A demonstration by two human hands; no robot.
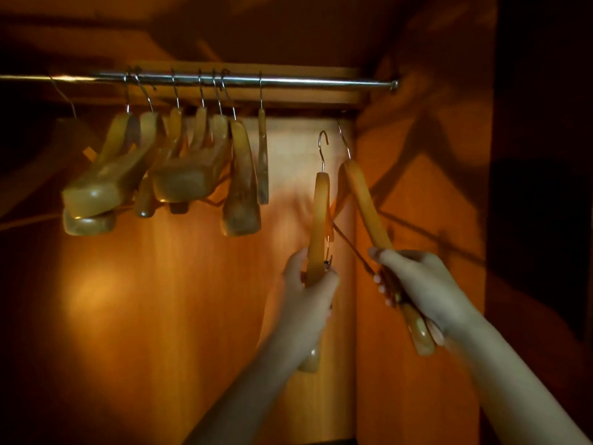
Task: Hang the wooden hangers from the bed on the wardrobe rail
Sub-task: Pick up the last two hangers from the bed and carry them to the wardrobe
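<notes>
Inside the wardrobe (417, 284), seven hangers (192, 175) crowd the rail (305, 82). Below its bare right end, my left hand (308, 293) and right hand (423, 284) each clamp one hanger (319, 220), hooks up, bodies near upright.

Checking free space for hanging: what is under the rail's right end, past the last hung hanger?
Under the rail there, nothing hangs; only the wardrobe back panel shows. Lower, the left hand and right hand each hold one hanger, hooks below the rail.
</notes>
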